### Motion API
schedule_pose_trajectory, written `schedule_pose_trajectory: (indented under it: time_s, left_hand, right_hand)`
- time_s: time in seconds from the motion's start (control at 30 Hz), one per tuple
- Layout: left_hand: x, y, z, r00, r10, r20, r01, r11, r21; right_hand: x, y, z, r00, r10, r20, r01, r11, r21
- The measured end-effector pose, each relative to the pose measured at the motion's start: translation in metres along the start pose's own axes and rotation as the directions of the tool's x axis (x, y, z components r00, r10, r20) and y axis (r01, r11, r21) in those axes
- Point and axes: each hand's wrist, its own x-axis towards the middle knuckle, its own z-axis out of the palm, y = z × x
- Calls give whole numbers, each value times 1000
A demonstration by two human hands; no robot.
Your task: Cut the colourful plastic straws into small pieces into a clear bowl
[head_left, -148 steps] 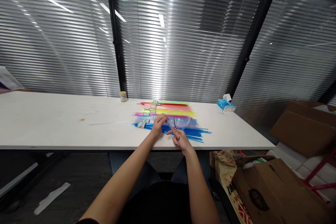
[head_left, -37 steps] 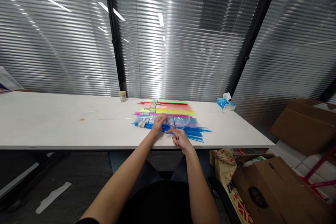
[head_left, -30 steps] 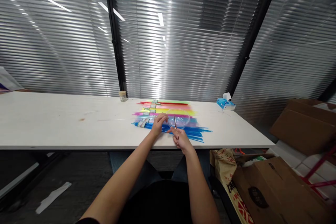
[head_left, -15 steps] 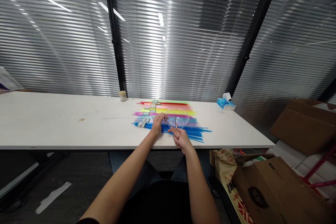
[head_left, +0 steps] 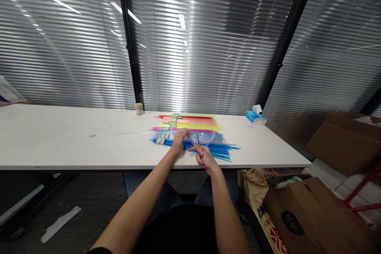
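Observation:
In my right hand (head_left: 205, 156) is a pair of scissors (head_left: 199, 139), blades pointing away from me over a clear, round plastic bowl (head_left: 210, 131). My left hand (head_left: 179, 141) is at the bowl's left side, its fingers bent and close together; whatever they pinch is too small to make out. Under and around both hands lie bundles of long, thin plastic straws: blue straws (head_left: 222, 151) nearest me, then purple, yellow straws (head_left: 190, 126), and red and green at the back. Printed paper bands (head_left: 162, 139) wrap their left ends.
The white table (head_left: 59, 139) carries a small lidded jar (head_left: 139, 108) and a blue tissue pack (head_left: 256, 117) at the back. A faint thin line (head_left: 132, 133) lies left of the bundles. Cardboard boxes (head_left: 315, 210) and a paper bag (head_left: 257, 190) stand to the right.
The scissors have shifted slightly left and tilted, with my right fingers spread a little more on the handles. My left hand stays almost in place.

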Motion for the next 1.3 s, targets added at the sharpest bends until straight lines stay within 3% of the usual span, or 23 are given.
schedule_pose_trajectory:
  time_s: [0.6, 1.03, 1.3]
  left_hand:
    - [1, 5, -1, 999, 15, 47, -15, 1000, 2]
    - [0, 3, -2, 1000, 6, 9, -6, 1000, 16]
    - [-1, -2, -2, 1000, 2, 29, -3, 1000, 29]
  right_hand:
    - [2, 3, 1, 1000, -14, -25, 13, 1000, -16]
    - [4, 6, 0, 999, -8, -40, 8, 1000, -22]
    - [0, 0, 0, 1000, -3, -4, 3, 1000, -23]
